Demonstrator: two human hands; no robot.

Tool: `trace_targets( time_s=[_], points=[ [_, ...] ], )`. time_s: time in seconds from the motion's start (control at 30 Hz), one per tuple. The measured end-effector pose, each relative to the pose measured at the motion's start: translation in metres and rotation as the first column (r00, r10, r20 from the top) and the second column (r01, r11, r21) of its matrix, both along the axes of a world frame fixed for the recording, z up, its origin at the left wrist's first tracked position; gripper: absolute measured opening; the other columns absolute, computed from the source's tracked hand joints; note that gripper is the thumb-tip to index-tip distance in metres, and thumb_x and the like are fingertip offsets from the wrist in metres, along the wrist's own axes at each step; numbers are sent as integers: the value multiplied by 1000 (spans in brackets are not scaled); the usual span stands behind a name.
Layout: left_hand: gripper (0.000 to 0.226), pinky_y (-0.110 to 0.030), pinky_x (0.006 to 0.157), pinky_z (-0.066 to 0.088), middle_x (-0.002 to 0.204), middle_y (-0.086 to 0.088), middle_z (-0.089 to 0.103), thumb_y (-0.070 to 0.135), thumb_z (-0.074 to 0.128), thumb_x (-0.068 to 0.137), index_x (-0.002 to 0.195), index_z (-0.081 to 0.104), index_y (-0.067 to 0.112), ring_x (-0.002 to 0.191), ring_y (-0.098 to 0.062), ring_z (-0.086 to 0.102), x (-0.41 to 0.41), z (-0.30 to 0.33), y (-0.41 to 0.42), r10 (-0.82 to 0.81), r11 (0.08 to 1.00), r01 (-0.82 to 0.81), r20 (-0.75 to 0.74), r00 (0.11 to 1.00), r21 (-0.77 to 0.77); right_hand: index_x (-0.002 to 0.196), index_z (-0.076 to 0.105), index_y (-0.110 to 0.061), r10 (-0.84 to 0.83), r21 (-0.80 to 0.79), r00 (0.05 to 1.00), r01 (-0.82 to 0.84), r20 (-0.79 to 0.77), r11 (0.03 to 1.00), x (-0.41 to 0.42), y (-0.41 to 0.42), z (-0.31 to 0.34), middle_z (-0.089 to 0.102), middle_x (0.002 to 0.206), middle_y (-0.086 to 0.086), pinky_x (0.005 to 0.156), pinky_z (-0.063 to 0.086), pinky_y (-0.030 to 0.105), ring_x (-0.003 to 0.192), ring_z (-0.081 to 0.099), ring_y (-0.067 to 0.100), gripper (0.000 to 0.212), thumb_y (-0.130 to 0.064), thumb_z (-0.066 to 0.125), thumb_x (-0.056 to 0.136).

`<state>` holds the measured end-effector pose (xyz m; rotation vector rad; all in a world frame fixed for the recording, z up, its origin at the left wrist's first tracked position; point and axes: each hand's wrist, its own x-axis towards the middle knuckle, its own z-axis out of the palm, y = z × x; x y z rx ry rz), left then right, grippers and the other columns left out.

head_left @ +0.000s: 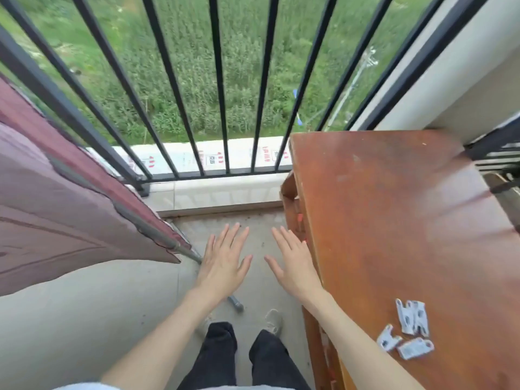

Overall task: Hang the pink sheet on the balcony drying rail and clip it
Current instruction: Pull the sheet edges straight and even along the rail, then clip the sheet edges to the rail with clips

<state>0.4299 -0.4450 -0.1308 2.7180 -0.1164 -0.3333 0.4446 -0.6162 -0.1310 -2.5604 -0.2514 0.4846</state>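
The pink sheet (56,198) hangs draped over a grey drying rail (168,243) at the left, its folded edge running along the rail. My left hand (222,260) is stretched out flat, fingers apart, just right of the rail's end and holding nothing. My right hand (292,263) is also flat and empty, next to the table's left edge. Several white clips (408,330) lie loose on the brown wooden table (394,206) at the lower right, apart from both hands.
Black balcony railing bars (222,94) stand ahead, with green field far below. A low tiled ledge (219,190) runs under the railing. Grey concrete floor (84,319) spreads at the left. My legs and shoes show at the bottom centre.
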Motion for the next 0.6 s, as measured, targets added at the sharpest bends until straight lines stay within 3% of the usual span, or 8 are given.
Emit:
trace_targets(
  time_s=[0.1,0.23,0.37,0.5,0.6],
  points=[
    [67,-46,112,16,147,-9,36,48,19,83,140,34,17,139,-28,26,-9,-2,-43,-106,994,106,-13,994,-17,147,16,-26,-168,-64,986,168,-3,984,-35,-58,-2,15,157,-4,117,3,39,145,7,14,59,-39,41,95],
    [57,-43,114,10,151,-6,27,43,30,91,143,25,20,142,-25,16,-31,-15,-107,-242,970,240,-64,968,-39,146,20,-26,-388,-121,922,386,1,915,-83,-131,-10,19,156,-3,115,-1,34,145,9,15,54,-36,39,96],
    [57,-41,117,5,156,-1,11,37,35,95,146,12,25,144,-20,2,-56,-27,-171,-418,908,411,-169,893,-74,141,36,-19,-529,-128,849,525,0,842,-129,-183,-23,34,150,2,117,16,40,141,24,19,48,-27,45,95],
    [59,-42,115,0,155,-2,14,40,39,93,145,15,25,144,-21,4,-81,-36,-223,-506,861,506,-213,836,-59,117,61,-10,-758,-90,637,770,141,631,-164,-211,-32,61,119,8,96,41,40,114,53,28,29,-14,54,89],
    [62,-45,114,5,150,-3,25,48,40,90,143,19,24,139,-23,17,-91,-41,-251,-525,840,542,-207,825,27,112,58,-7,-922,-1,383,923,56,384,-169,-224,-33,58,110,10,89,41,35,105,52,28,29,-21,57,88]
  ],
)
